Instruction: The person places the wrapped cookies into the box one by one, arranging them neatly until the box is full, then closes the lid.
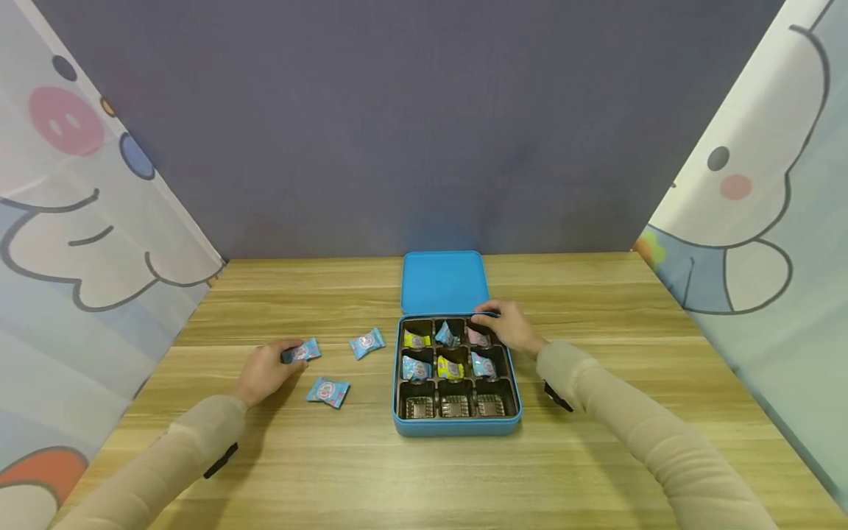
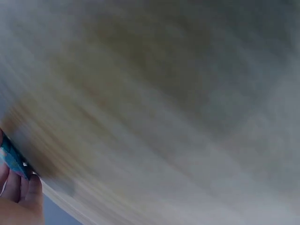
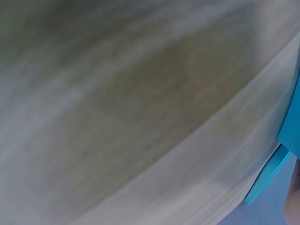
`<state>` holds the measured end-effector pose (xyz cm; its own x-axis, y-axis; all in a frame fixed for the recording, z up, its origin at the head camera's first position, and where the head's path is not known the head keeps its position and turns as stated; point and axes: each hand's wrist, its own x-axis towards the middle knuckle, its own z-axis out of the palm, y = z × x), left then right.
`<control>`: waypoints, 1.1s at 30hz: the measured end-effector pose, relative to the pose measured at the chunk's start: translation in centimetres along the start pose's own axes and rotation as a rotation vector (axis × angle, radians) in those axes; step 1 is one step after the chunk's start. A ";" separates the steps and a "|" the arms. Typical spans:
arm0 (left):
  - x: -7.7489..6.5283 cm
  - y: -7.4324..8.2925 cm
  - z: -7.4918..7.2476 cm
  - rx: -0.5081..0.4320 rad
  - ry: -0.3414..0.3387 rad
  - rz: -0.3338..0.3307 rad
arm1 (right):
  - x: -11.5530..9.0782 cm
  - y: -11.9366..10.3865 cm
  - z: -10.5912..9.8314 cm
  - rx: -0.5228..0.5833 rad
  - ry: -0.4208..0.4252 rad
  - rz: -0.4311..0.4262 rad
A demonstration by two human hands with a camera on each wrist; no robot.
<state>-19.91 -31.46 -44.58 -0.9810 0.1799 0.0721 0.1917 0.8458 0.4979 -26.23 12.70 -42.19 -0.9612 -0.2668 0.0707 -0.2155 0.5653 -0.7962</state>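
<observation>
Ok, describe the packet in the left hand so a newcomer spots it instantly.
On the wooden table, find the open blue box; left of it is the left hand. It grips the small blue packet, unlike two similar loose packets lying untouched nearby.

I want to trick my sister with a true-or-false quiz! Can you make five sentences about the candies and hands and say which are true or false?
1. The left hand holds a blue candy. True.
2. The lid is shut over the box. False: the lid is open, behind the box.
3. Two loose candies lie on the table, away from the fingers. True.
4. The middle candy in the box is blue. False: the middle candy is mostly yellow.
5. The right hand is at the box's front edge. False: it is at the back right corner.
</observation>
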 end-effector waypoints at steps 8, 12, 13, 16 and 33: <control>0.1 0.6 0.0 0.011 -0.006 -0.019 | -0.3 0.1 0.1 -0.002 -0.003 0.016; 0.1 1.3 0.1 0.009 -0.007 -0.018 | -0.3 0.2 0.2 -0.006 -0.002 0.015; 0.1 1.4 0.1 0.006 -0.006 -0.016 | -0.4 0.2 0.3 -0.007 -0.003 0.013; 0.0 1.8 0.3 -0.009 -0.007 -0.019 | -0.5 0.1 0.4 -0.009 -0.007 0.013; 0.5 2.4 -1.0 -0.169 0.061 -0.030 | -0.1 0.2 0.1 -0.004 -0.008 0.000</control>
<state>-19.93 -29.82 -42.51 -0.9871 0.1208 0.1052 0.1601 0.7529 0.6383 -26.14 12.77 -42.39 -0.9598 -0.2729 0.0660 -0.2163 0.5687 -0.7936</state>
